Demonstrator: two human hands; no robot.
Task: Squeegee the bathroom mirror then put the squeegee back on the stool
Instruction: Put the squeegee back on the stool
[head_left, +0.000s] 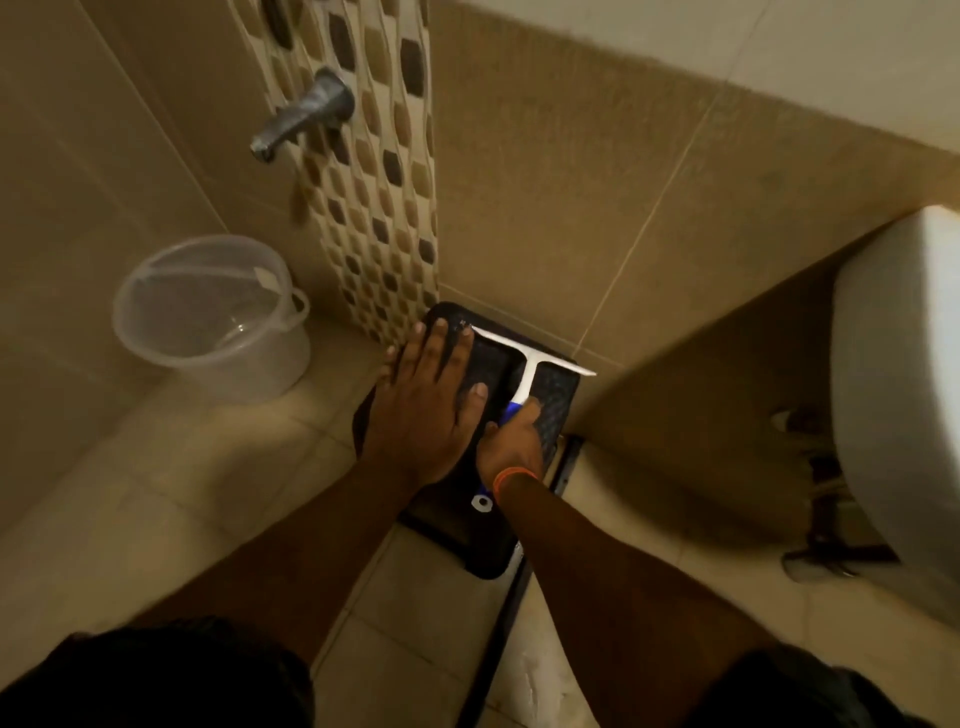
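Right hand (511, 441) grips squeegee (527, 371) on stool (558, 395) — left hand (428, 400) flat

We see a stool (558, 395) of black plastic with a dimpled, matt top. On it the squeegee (527, 371) looks like smooth white plastic, its grip a glossier blue. Our bucket (208, 317) is clear, frosted plastic. The tap (306, 117) is dull grey metal. Wall tiles (597, 208) look matt beige, the mosaic strip (374, 171) slightly raised, the floor tiles (234, 467) smooth with a faint sheen. The toilet (893, 364) seems glossy white ceramic.
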